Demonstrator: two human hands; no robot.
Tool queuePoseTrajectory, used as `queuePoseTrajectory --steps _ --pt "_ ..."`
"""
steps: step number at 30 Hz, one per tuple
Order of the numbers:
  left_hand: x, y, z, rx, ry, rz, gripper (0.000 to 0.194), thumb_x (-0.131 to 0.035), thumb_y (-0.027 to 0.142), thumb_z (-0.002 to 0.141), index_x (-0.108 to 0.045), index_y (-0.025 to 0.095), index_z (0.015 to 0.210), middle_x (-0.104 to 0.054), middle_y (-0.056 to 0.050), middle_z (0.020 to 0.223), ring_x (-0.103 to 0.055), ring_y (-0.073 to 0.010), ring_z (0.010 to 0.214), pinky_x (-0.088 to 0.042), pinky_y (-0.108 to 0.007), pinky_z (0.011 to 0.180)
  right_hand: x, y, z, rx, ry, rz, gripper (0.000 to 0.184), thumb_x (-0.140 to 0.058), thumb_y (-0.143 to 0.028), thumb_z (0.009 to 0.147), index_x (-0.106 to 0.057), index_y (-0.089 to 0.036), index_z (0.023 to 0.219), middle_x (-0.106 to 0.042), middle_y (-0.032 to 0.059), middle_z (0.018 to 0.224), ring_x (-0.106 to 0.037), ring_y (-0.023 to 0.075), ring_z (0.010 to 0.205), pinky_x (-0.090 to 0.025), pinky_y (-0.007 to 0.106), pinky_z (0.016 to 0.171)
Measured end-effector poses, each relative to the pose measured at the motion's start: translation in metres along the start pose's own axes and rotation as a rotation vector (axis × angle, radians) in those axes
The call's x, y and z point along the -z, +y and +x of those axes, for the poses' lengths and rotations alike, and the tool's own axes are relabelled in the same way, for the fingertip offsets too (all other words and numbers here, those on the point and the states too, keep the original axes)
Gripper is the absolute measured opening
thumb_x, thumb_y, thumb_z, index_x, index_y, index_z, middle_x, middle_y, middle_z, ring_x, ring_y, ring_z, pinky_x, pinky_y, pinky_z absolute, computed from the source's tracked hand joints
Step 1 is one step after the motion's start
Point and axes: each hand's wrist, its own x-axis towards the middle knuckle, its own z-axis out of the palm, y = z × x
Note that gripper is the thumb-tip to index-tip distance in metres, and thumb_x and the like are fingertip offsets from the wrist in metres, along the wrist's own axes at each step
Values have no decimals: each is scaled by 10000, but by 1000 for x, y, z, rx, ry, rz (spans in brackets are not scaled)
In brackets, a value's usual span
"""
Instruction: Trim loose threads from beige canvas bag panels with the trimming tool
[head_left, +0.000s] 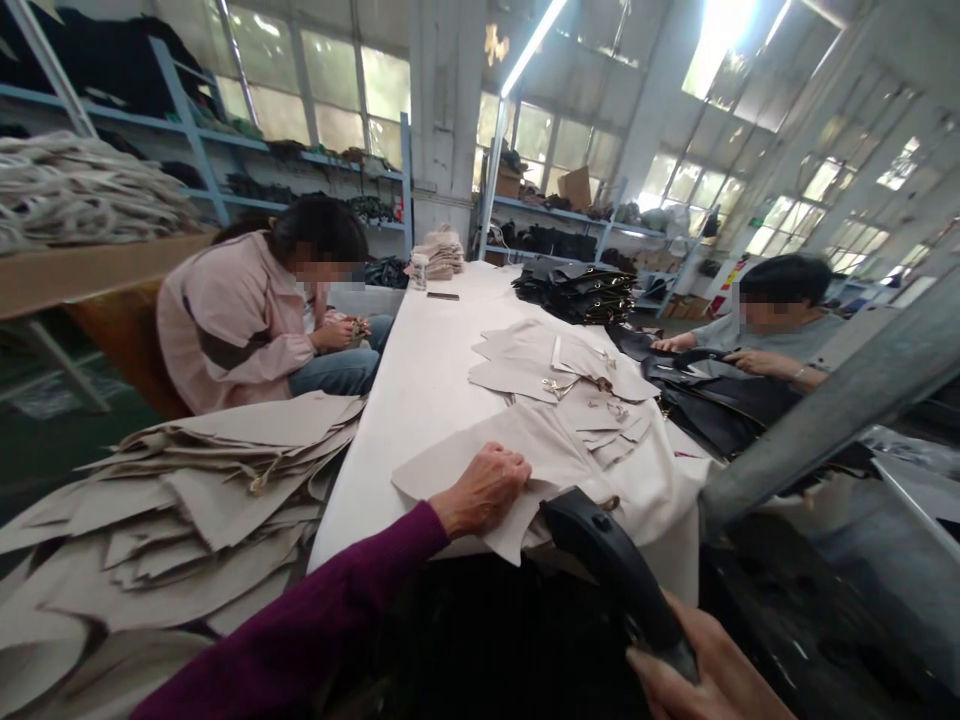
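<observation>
The two hands of the wearer are apart from each other. The left hand [487,488], at the centre of the frame, lies with bent fingers on a beige piece [442,470]; I cannot tell if the fingers pinch it or only press on it. This piece is spread at the near end of a white table [390,400], in the middle of the frame. At the lower right, the right hand [697,660] is closed around a curved black tool [615,550]. The front end of the tool is over the near edge of the piece, but whether they touch is not clear.

Just beyond, other beige pieces [517,355] with metal fittings lie overlapped, and above them in the frame is a black stack [577,290]. A large beige pile [225,500] fills the lower left. At the left sits a person in a pink jacket [217,310]; at the right, another person in grey [817,345] has both hands at dark material [735,400].
</observation>
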Motion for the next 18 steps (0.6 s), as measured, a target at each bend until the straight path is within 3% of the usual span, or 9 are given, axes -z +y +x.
queuePoseTrajectory --steps 6,14,18 --pt "-12 10 -4 18 -17 -97 255 -398 247 920 -569 163 751 -630 -40 792 -592 -166 734 -396 -292 730 7 0 10 72 131 20 144 -478 -304 834 -461 -199 736 -523 -62 467 -494 132 465 -389 230 500" --pt "-25 16 -6 -15 5 -183 251 -454 279 904 -594 175 724 -612 -20 776 -570 -148 701 -366 -300 734 24 29 -21 22 156 1 249 -461 -330 869 -462 -208 652 -557 -42 484 -548 148 495 -423 250 541" --pt "-34 22 -5 -22 -8 -178 259 -450 285 906 -606 173 732 -618 -25 787 -567 -152 714 -353 -315 749 24 32 -35 -40 135 12 268 -456 -360 867 -456 -210 645 -566 -31 488 -551 151 490 -426 250 534"
